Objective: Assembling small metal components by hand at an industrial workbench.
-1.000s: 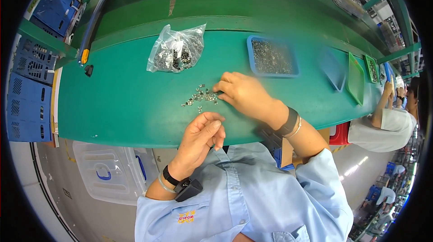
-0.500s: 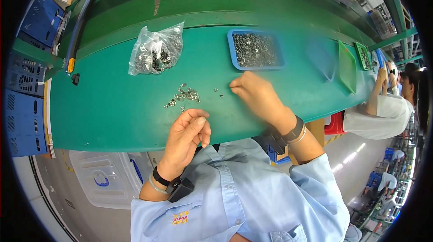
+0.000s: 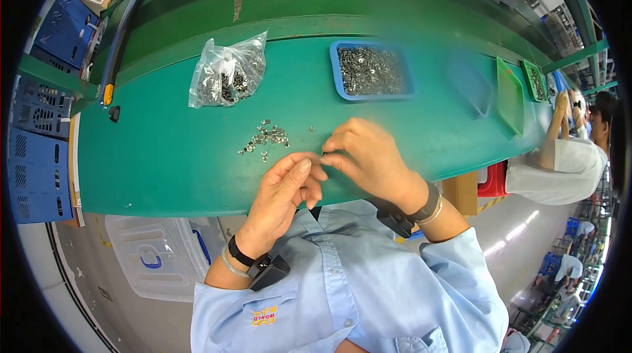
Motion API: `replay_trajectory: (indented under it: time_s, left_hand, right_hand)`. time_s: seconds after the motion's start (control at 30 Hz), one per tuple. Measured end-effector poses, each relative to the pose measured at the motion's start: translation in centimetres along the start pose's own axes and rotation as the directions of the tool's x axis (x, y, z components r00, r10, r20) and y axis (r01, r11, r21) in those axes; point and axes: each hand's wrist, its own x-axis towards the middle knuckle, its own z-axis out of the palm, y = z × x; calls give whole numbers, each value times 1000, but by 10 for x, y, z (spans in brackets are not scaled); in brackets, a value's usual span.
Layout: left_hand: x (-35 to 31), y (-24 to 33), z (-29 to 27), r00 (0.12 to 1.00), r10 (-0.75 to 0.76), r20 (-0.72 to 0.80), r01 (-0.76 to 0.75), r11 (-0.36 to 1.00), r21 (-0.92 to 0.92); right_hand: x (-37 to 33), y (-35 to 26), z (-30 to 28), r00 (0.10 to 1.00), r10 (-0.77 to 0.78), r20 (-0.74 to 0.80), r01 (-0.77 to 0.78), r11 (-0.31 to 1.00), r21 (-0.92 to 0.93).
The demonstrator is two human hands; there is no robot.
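Note:
My left hand [image 3: 284,185] is closed over the near side of the green table, thumb against the curled fingers; whatever it may hold is hidden. Close against its fingertips, my right hand [image 3: 368,159] pinches a small metal part [image 3: 323,153] between thumb and forefinger. Just beyond my left hand lies a loose pile of small shiny metal parts [image 3: 271,136]. One single metal part [image 3: 312,128] rests apart, to the right of that pile.
A clear plastic bag [image 3: 227,73] of metal parts lies at the back left. Behind my right hand stands a blue tray [image 3: 339,80] filled with small metal parts. A green tray [image 3: 510,100] is farther right, near a co-worker in white [image 3: 556,165]. Blue crates [image 3: 41,172] stand at left.
My right hand has come left and nearer to me, meeting my left fingertips. One of two stray metal parts has left the table. My left hand has shifted slightly right and away from me.

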Motion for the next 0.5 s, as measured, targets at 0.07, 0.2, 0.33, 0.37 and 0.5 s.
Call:
replay_trajectory:
  time_s: [0.07,0.2,0.33,0.37,0.5]
  left_hand:
    - [2,-1,1,1000,-4,29,4,1000,-12]
    - [7,-5,-1,995,-12,97,16,999,-38]
    - [6,-5,-2,993,-16,120,20,999,-35]
    - [6,-4,-2,993,-16,114,19,999,-26]
    - [4,-4,1,996,-6,88,4,1000,22]
  right_hand:
    - [-2,-9,-3,995,-81,-50,80,997,-20]
    - [-8,-15,-6,994,-100,-53,97,993,-65]
    - [-14,-16,-1,991,-106,-78,104,994,-29]
    - [-15,-16,-2,991,-106,-80,104,994,-26]
    - [-18,-18,-4,991,-86,-100,87,996,9]
